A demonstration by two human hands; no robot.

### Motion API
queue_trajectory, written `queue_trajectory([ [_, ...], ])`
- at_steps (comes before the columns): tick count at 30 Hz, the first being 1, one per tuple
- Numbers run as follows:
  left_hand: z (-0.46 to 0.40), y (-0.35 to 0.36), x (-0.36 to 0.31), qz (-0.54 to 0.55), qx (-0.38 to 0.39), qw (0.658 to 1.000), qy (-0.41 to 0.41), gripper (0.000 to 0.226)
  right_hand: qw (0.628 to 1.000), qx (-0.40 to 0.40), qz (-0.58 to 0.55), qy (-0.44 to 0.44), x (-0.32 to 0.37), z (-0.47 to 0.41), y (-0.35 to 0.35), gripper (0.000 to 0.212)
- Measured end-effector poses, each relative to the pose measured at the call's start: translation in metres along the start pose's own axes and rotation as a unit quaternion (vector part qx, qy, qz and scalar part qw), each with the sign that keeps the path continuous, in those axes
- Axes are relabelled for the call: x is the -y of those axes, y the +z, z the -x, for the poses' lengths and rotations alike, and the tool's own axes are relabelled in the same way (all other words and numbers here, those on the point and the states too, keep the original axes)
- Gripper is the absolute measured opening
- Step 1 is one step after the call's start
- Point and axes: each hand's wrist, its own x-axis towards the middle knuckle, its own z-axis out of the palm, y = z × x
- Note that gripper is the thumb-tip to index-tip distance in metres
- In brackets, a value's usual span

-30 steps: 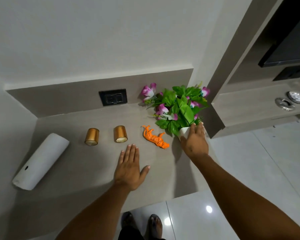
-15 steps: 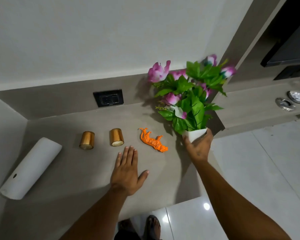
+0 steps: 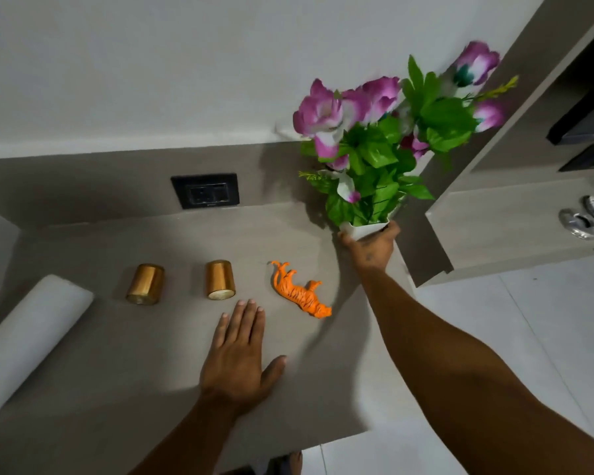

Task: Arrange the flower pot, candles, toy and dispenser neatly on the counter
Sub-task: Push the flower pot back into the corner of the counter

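White flower pot point(image 3: 364, 229) gripped by right hand point(image 3: 371, 248), left hand point(image 3: 237, 358) flat on counter point(image 3: 117, 371)

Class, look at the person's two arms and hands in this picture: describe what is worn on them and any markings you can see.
Both forearms are bare, with no sleeves in view. Neither the left hand nor the right hand shows gloves, rings, a watch or a bracelet. A small dark mark sits on the back of the right hand; the picture is too blurred to tell what it is.
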Motion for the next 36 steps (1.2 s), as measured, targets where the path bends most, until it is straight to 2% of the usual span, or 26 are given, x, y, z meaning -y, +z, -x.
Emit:
queue_trajectory([
  [4,0.0,-0.003,-0.001,-0.007,0.01,1.0,0.0,0.093,0.999,-0.028,-0.021,0.001,0.005,-0.013,0.016,0.076],
  [19,0.001,-0.007,-0.003,-0.006,0.018,1.0,-0.002,0.094,0.999,-0.02,-0.014,0.021,-0.005,-0.032,0.029,0.084],
  [24,0.001,-0.006,-0.002,-0.009,0.021,1.0,-0.008,0.094,1.0,-0.016,-0.013,0.009,-0.013,-0.028,0.025,0.098],
  [27,0.0,-0.007,-0.002,-0.002,0.017,1.0,-0.01,0.093,0.999,0.02,-0.005,0.026,-0.008,-0.028,0.021,0.118],
  [29,0.001,-0.007,-0.003,0.0,0.019,1.0,-0.01,0.092,0.997,0.05,-0.005,0.051,-0.008,-0.019,0.013,0.117],
  [32,0.001,-0.008,-0.004,-0.008,0.03,0.999,-0.014,0.092,0.987,0.076,0.142,-0.028,-0.022,0.02,-0.01,0.086],
  [34,0.001,-0.009,-0.005,-0.02,0.044,0.999,-0.018,0.093,0.946,0.112,0.279,-0.12,-0.037,0.053,-0.024,0.066],
  [36,0.001,-0.01,-0.005,-0.029,0.053,0.998,-0.021,0.094,0.901,0.147,0.376,-0.158,-0.051,0.081,-0.034,0.063],
])
